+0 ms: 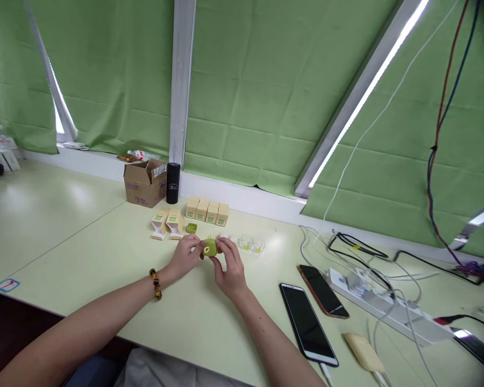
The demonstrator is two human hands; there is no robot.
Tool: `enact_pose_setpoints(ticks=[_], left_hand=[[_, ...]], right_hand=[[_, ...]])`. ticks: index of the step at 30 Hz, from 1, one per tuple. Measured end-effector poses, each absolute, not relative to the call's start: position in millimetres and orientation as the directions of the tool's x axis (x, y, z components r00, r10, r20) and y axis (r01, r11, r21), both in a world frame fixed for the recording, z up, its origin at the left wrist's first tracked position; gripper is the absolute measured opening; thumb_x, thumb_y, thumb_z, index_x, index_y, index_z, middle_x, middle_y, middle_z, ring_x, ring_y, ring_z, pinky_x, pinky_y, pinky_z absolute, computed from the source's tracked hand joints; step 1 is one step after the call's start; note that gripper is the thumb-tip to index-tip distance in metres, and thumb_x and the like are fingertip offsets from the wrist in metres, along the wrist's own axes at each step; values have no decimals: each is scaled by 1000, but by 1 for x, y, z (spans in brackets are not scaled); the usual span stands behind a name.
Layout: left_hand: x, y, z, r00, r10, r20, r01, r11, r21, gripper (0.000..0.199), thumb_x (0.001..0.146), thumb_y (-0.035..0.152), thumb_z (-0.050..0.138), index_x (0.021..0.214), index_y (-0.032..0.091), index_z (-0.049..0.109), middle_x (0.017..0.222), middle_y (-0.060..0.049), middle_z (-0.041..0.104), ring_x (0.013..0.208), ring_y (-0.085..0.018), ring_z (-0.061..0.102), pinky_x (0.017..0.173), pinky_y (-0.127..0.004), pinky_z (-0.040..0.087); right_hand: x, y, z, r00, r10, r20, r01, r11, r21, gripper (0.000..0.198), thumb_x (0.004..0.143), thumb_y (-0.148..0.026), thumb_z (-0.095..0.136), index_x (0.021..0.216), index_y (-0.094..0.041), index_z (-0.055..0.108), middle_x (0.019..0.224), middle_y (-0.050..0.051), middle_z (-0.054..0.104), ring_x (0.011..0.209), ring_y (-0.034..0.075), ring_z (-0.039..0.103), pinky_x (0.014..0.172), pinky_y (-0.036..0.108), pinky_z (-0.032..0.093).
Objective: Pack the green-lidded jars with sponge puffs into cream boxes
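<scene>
Both my hands hold a small rounded green case [210, 247] with a pale ring on its front, just above the table. My left hand [187, 252] pinches its left side with thumb and index finger. On the other side, the fingers and thumb of my right hand [230, 266] grip its right edge. Just behind lies a small open green tray-like piece [191, 228]. To the right of the case sit two clear plastic cups [251, 244] with yellow spots in them. Two opened small cartons [167, 223] stand behind my left hand.
Several closed small cartons [207, 210] line the back, near a black tumbler [173, 183] and an open cardboard box [145, 185]. On the right lie a white-framed phone [308, 324], a darker phone [323, 291], a cream device [364, 352] and a power strip [387, 309] with tangled cables.
</scene>
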State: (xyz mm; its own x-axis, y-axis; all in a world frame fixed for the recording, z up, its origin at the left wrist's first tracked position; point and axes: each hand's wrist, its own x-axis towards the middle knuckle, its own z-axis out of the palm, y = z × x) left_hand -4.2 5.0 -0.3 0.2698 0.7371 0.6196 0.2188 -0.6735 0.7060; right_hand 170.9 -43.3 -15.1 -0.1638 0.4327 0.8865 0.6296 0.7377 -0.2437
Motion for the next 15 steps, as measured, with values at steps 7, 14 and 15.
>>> enact_pose_setpoints(ticks=[7, 14, 15], left_hand=[[-2, 1, 1, 327, 791, 518, 199, -593, 780, 62, 106, 50, 32, 58, 20, 56, 64, -3, 58, 66, -17, 57, 71, -33, 48], [-8, 1, 6, 245, 709, 661, 232, -705, 670, 19, 94, 23, 58, 112, 21, 64, 111, -10, 63, 112, -27, 58, 101, -47, 49], [-8, 0, 6, 261, 689, 676, 228, -724, 651, 34, 90, 18, 60, 124, 23, 60, 121, -11, 60, 122, -28, 53, 107, -50, 46]], right_hand=[[164, -49, -8, -58, 604, 795, 470, 719, -512, 45, 91, -19, 64, 135, -23, 55, 128, 13, 68, 114, 27, 67, 92, 44, 61], [166, -48, -4, 93, 713, 695, 302, 645, -702, 34, 91, -28, 67, 124, -21, 61, 121, 11, 69, 107, 24, 69, 91, 41, 60], [167, -47, -5, 97, 725, 682, 284, 637, -717, 34, 92, -29, 67, 125, -21, 61, 122, 12, 69, 108, 24, 69, 91, 41, 60]])
